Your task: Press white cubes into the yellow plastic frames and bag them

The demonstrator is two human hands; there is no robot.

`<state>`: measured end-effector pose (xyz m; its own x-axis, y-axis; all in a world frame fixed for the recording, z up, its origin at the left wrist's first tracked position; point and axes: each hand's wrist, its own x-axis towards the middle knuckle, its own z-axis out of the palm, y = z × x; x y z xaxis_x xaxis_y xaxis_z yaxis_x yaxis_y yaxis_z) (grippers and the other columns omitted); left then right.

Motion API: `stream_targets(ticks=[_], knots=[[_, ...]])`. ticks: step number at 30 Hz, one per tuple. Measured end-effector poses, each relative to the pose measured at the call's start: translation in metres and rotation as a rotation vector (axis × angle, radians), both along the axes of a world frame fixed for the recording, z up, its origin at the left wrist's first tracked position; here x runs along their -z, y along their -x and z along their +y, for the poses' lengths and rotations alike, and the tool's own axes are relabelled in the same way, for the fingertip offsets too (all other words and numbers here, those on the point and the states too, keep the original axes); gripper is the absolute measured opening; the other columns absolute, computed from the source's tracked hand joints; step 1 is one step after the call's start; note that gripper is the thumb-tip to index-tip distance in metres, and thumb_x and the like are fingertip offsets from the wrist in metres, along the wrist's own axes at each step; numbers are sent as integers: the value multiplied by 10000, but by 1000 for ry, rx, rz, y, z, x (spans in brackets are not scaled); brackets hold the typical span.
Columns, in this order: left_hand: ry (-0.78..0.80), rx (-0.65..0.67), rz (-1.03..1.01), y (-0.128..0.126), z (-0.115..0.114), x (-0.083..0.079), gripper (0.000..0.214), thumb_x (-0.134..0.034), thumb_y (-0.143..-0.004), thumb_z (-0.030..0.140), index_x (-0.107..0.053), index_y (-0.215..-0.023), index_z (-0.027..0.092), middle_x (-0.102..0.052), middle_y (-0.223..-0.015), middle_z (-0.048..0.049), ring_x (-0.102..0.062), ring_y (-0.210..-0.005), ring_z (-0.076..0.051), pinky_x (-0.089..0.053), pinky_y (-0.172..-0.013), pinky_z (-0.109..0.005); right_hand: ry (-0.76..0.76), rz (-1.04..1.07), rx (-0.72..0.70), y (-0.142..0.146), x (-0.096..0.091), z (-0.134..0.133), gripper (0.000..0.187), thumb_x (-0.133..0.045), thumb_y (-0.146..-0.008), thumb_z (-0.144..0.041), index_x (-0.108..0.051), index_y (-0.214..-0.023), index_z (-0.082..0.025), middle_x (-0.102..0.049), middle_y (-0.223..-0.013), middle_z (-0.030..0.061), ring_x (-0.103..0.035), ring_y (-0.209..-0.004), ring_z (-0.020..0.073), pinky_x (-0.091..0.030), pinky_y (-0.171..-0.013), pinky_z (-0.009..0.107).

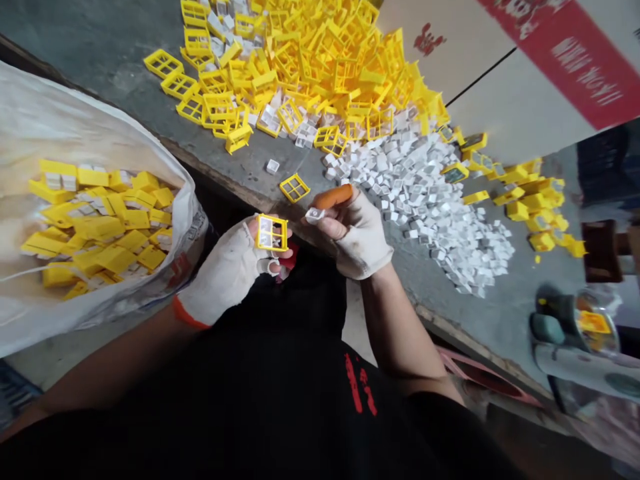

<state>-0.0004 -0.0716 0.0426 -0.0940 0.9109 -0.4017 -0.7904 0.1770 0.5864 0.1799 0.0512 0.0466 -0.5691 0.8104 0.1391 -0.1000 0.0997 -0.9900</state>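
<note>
My left hand [231,270], in a white fingerless glove, holds a small yellow plastic frame [273,233] with white inserts in it, just off the table's near edge. My right hand [357,233], also gloved, pinches a small white square piece [315,215] between thumb and fingers, close to the right of the frame. An orange cover sits on its index finger [333,196]. A single yellow frame [295,188] lies on the table just beyond both hands.
A large heap of yellow frames [305,67] covers the far table, and a spread of white square pieces [430,200] lies right. An open white sack [60,133] with finished yellow pieces [100,223] stands left. Cardboard box [525,60] at back right; a mallet [603,250] right.
</note>
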Motion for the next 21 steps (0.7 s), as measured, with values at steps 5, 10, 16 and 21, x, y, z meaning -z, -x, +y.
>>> stream_targets(ticks=[5, 10, 16, 21], knots=[[-45, 56, 42, -12, -7, -9, 290, -846, -941, 426, -745, -1056, 180, -804, -968, -87, -776, -761, -228, -571, -571, -274, -60, 35, 39, -8, 3, -21, 493, -978, -782, -640, -701, -977, -281, -814, -1080, 21, -797, -963, 205, -690, -895, 365], [-47, 59, 87, -18, -13, -10, 310, -865, -921, 436, -762, -1077, 189, -801, -981, -93, -779, -781, -241, -569, -585, -287, -239, 19, 96, -17, 4, -35, 338, -920, -880, -596, -787, -993, -307, -845, -1068, 14, -803, -995, 234, -672, -949, 412], [-79, 98, 80, -19, -15, -11, 203, -813, -974, 370, -795, -1098, 211, -811, -990, -64, -771, -810, -223, -577, -624, -288, -531, -130, 18, -28, -3, -37, 196, -824, -991, -533, -871, -1032, -347, -875, -1115, 25, -809, -1109, 289, -630, -1053, 501], [-7, 162, 55, -17, -12, -12, 215, -784, -992, 382, -768, -1020, 169, -796, -905, -88, -759, -688, -218, -541, -524, -259, -694, -131, -153, -29, -4, -25, 186, -743, -1056, -504, -876, -1075, -376, -885, -1093, 21, -800, -1183, 284, -625, -1062, 500]])
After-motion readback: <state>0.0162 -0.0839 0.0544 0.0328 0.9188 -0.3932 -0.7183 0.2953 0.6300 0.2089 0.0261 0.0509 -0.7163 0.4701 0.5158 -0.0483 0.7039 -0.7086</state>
